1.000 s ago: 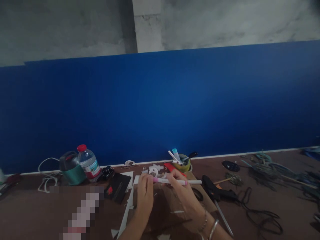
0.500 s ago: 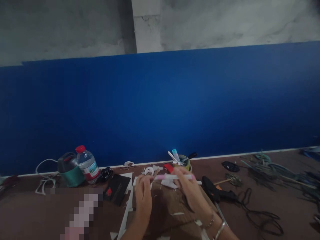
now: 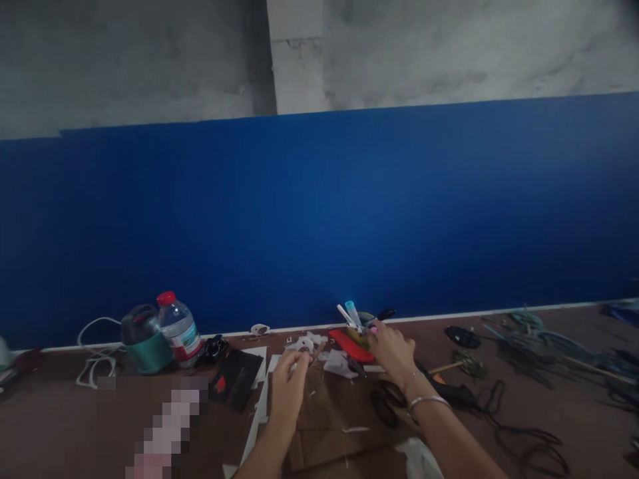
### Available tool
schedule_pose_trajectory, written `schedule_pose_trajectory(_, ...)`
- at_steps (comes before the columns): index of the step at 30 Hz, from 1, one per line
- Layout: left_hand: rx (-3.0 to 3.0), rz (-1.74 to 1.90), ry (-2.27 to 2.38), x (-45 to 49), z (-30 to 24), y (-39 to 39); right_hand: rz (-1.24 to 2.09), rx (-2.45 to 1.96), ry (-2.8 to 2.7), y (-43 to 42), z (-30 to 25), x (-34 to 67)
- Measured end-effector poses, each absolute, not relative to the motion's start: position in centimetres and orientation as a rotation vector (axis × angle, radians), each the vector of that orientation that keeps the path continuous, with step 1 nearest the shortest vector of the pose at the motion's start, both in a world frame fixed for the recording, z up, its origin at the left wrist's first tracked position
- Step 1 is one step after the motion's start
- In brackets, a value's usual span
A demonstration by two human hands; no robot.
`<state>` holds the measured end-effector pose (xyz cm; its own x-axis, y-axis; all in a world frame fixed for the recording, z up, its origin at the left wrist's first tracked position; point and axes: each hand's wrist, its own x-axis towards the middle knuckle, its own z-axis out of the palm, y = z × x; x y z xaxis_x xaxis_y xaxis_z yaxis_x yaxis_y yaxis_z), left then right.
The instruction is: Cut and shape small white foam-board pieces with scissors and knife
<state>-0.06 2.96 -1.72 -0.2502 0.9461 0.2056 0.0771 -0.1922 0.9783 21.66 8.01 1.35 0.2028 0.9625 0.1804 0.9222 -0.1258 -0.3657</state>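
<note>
Nearest us, a cardboard sheet [image 3: 329, 426] lies mid-width on the tabletop [image 3: 74, 426]. Our left hand [image 3: 288, 382] rests at its far end with the fingers curled; we cannot tell what they enclose. Beyond, our right hand [image 3: 393, 347] reaches over a red item [image 3: 349, 344], fingertips at the pen pot [image 3: 364, 320] by the far edge. Its grip cannot be determined. A water bottle [image 3: 178, 329] stands far left.

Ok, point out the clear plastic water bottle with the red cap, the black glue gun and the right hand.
Water bottle [image 3: 180, 332]: head view, labelled body.
Glue gun [image 3: 458, 395]: head view, black body.
Right hand [image 3: 392, 348]: head view, back of hand.
</note>
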Motion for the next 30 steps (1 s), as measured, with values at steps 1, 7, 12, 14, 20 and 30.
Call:
schedule_pose_trajectory(1,1.175,1.519,1.299,0.0,-1.7,3.1,0.094,-2.097,-1.748,7.7,1.6,21.5)
schedule_pose_trajectory(7,0.466,1.370,0.734,0.5,-0.1,3.6,0.026,-1.606,-1.763,5.7,3.7,19.1)
schedule_pose_trajectory(12,0.343,1.181,0.504,1.2,1.3,3.0,1.237,-1.002,-1.589,4.9,4.0,15.3)
schedule_pose_trajectory(14,0.326,1.171,0.477,1.4,1.4,2.8,1.488,-0.881,-1.443,4.6,3.7,14.4)
schedule_pose_trajectory(20,0.459,1.229,0.666,1.2,0.5,2.8,1.551,-0.927,-1.150,5.0,3.3,14.6)
schedule_pose_trajectory(30,0.788,1.475,0.836,0.2,-1.8,3.3,1.598,-0.949,-1.099,5.3,3.6,14.1)
